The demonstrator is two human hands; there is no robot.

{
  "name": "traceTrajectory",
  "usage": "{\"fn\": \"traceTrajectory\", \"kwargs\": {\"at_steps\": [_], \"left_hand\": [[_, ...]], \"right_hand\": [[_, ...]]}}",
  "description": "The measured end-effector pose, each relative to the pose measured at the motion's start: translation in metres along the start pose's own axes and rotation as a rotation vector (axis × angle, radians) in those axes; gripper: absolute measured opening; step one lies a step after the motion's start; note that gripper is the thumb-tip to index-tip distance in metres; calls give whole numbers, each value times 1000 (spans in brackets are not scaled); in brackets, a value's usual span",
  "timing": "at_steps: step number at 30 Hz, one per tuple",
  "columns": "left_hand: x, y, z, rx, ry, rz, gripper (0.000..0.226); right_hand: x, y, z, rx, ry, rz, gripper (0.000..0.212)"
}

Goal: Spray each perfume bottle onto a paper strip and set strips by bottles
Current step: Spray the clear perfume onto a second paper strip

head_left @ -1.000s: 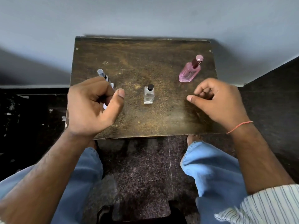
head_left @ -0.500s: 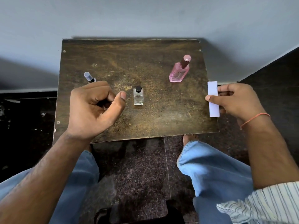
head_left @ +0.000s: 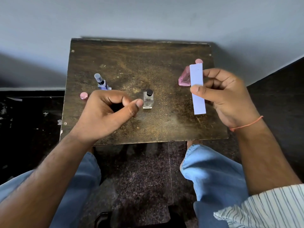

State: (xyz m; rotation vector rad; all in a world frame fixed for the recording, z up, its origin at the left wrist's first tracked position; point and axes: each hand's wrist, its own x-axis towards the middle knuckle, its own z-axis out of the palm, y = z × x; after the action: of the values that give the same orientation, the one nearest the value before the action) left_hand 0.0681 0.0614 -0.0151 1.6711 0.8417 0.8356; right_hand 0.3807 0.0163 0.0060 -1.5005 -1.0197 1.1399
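Observation:
Three perfume bottles stand on a small dark wooden table (head_left: 148, 63): a blue bottle with a clear cap (head_left: 100, 82) at the left, a small clear bottle with a black cap (head_left: 148, 99) in the middle, and a pink bottle (head_left: 184, 79) at the right. My right hand (head_left: 225, 96) pinches a white paper strip (head_left: 197, 89) upright in front of the pink bottle, hiding part of it. My left hand (head_left: 107, 114) hovers loosely curled, holding nothing, just left of the clear bottle and in front of the blue one. A bit of paper (head_left: 109, 88) shows beside the blue bottle.
A small round pink object (head_left: 83, 95) lies at the table's left edge. The table stands against a grey wall (head_left: 148, 17). The dark floor (head_left: 29, 116) on the left holds paper scraps. My knees in blue jeans are under the table's near edge.
My right hand has carried the paper strip from the table's right edge inward and up, in front of the pink bottle. My left hand has stayed curled near the clear bottle.

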Motion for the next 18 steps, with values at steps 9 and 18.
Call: {"fn": "traceTrajectory", "kwargs": {"at_steps": [9,18], "left_hand": [[0,1,-7,-22,-22,-23,31],[-1,-8,-5,-94,71,-138,14]], "right_hand": [[-1,-1,31,71,-79,-14,39],[-9,-12,73,108,-173,7,37]]}}
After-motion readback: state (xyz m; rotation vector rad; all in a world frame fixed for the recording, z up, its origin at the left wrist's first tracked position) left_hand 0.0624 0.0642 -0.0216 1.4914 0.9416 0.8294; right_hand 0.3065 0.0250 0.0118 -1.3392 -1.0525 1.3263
